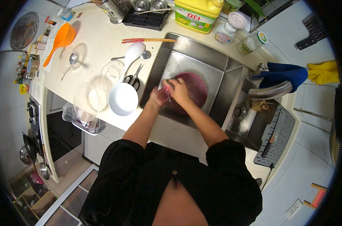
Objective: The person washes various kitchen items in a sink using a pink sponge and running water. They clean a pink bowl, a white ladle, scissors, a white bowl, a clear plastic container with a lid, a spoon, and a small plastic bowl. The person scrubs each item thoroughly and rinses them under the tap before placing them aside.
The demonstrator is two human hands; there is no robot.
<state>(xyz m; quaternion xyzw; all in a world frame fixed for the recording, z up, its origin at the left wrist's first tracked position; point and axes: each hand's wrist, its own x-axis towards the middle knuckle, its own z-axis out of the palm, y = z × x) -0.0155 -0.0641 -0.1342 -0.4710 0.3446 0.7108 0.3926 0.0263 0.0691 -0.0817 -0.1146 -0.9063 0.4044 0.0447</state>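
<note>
Over the left side of the steel sink (216, 71), my two hands meet beside a dark red round bowl (195, 90) on the sink floor. My left hand (160, 96) is turned partly palm up, its fingers curled toward the right hand. My right hand (178, 90) reaches across the bowl, fingers bent over a small pinkish pad (166, 84) that looks like a sponge. Something thin and shiny shows below the fingers, too small to name. Whatever the left hand grips is hidden between the hands.
Left of the sink lie a white bowl (123, 99), black-handled scissors (133, 80), a white rice paddle (134, 52), clear bowls and red-ended chopsticks (148, 40). A yellow jug (197, 15) stands behind. The faucet (271, 91) and a knife (269, 146) are at the right.
</note>
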